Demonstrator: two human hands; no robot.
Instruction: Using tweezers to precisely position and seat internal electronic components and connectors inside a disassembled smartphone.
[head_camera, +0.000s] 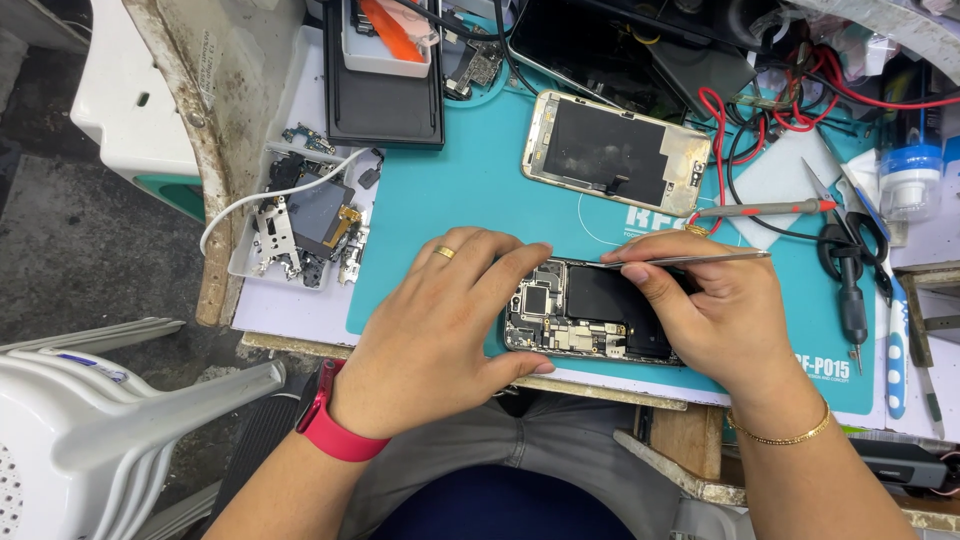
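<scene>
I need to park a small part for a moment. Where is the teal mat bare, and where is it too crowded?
The teal mat is bare between the black tray, the detached screen and the left hand. Crowded: the right side, with red and black wires, scissors, and the parts tray off the mat's left edge.

The right hand (722, 315) covers the right end of the opened phone (585, 318) near the surface's front edge. The left hand (450, 320) hides its left edge. The tweezers' (690, 259) tips vanish behind fingers; their grip cannot be judged.
</scene>
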